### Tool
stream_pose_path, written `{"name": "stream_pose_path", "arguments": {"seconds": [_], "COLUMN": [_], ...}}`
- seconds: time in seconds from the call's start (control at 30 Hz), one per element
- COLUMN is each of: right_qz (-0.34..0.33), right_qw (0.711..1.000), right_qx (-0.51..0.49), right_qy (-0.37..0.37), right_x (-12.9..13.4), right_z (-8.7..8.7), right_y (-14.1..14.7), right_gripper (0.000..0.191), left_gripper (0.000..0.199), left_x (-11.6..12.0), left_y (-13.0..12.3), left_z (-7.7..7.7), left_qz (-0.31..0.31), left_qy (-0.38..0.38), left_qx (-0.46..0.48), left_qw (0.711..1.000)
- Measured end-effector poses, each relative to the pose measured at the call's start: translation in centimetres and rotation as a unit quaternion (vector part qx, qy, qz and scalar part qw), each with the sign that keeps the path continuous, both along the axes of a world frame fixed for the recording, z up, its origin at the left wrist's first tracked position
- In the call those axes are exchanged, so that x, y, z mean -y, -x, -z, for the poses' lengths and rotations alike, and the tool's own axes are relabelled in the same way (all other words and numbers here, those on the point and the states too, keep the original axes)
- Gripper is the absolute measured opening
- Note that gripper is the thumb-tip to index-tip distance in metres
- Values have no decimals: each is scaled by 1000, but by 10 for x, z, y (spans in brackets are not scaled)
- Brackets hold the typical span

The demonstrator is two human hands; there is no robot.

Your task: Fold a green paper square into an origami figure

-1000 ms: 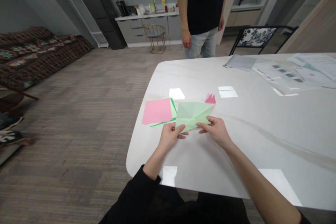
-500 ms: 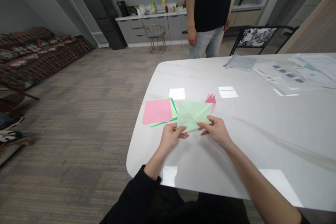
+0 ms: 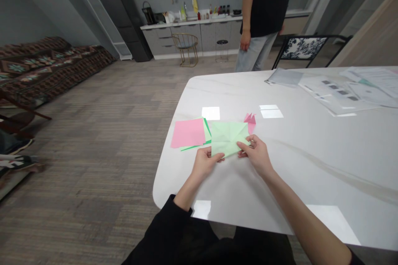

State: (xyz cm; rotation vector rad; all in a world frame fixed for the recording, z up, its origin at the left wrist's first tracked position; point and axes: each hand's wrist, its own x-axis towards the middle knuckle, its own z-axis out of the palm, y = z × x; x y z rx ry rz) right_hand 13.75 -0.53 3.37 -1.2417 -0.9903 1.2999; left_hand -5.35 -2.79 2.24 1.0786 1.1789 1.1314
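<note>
A light green sheet of paper (image 3: 229, 134) with crease lines is held over the table between both my hands. My left hand (image 3: 204, 162) pinches its lower left edge, thumb on top and fingers beneath. At the lower right edge my right hand (image 3: 256, 153) grips it the same way. Just left of the sheet lies a stack of square paper, with a pink sheet (image 3: 188, 133) on top and green ones (image 3: 207, 132) showing under it. Behind the sheet's right corner stands a small folded pink paper piece (image 3: 250, 120), partly hidden.
The white table (image 3: 311, 186) has its left edge near the stack. Clear folders and printed papers (image 3: 338, 91) lie at the far right. Beyond the table stand a person in a black top (image 3: 267, 4) and a chair (image 3: 304, 47).
My right hand has shifted slightly up along the green sheet's edge, and both hands still hold it. The person beyond the table has moved to the right. The view has shifted a little.
</note>
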Motion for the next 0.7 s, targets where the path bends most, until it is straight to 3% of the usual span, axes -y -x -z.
{"name": "stream_pose_path", "arguments": {"seconds": [0.07,0.13,0.27,0.5,0.7], "right_qz": [45,32,-122,-93,-40], "right_qw": [997,992,980,977,983], "right_qx": [-61,-111,-121,-163,-162], "right_qy": [6,43,105,102,82], "right_x": [10,23,50,62,64], "right_z": [-8,-15,-17,4,9], "right_y": [6,14,31,41,46], "right_gripper": [65,74,36,30,28], "left_gripper": [26,26,26,22,28], "left_x": [4,9,23,42,50], "left_y": [-2,-5,-11,-10,-11], "left_z": [-5,-10,-14,-12,-4], "left_qz": [-32,-56,-65,-57,-67], "left_qy": [-22,-39,-48,-48,-51], "left_qx": [0,11,44,27,43], "left_qw": [999,998,996,997,995]}}
